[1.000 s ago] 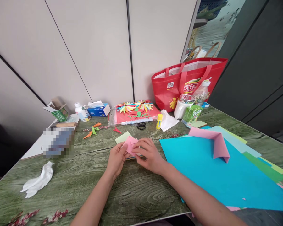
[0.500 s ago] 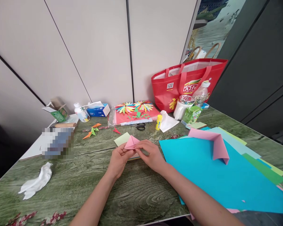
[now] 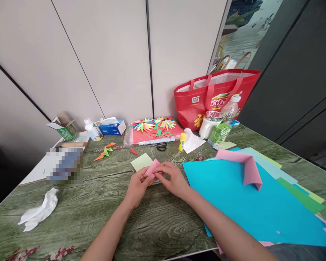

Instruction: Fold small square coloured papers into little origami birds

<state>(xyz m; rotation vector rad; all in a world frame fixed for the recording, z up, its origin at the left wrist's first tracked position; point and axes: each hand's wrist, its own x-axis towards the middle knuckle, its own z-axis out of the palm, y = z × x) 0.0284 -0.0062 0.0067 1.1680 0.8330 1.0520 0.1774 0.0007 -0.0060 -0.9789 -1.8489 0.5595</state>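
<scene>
A small pink folded paper (image 3: 152, 168) is pinched between both hands above the middle of the table. My left hand (image 3: 138, 184) grips its lower left part, thumb on top. On the right edge my right hand (image 3: 173, 178) holds it with thumb and fingertips, which hide that side. Beneath and behind lies a pale green paper square (image 3: 141, 162), on a low stack mostly covered by my hands. Just beyond are a small red paper piece (image 3: 133, 150), black-handled scissors (image 3: 161, 146) and a yellow glue stick (image 3: 182, 141).
Blue paper (image 3: 228, 203) with a folded pink strip (image 3: 252, 167) covers the right side. Behind stand a red bag (image 3: 190, 108), a white mug (image 3: 207, 127) and a green carton (image 3: 220, 134). Crumpled tissue (image 3: 40, 210) lies left; orange and green folded pieces (image 3: 106, 151) lie farther back.
The pink paper has changed from a flat triangle with a centre crease to a narrower, folded-over shape. Both hands stay on it, with the fingers slightly closer together.
</scene>
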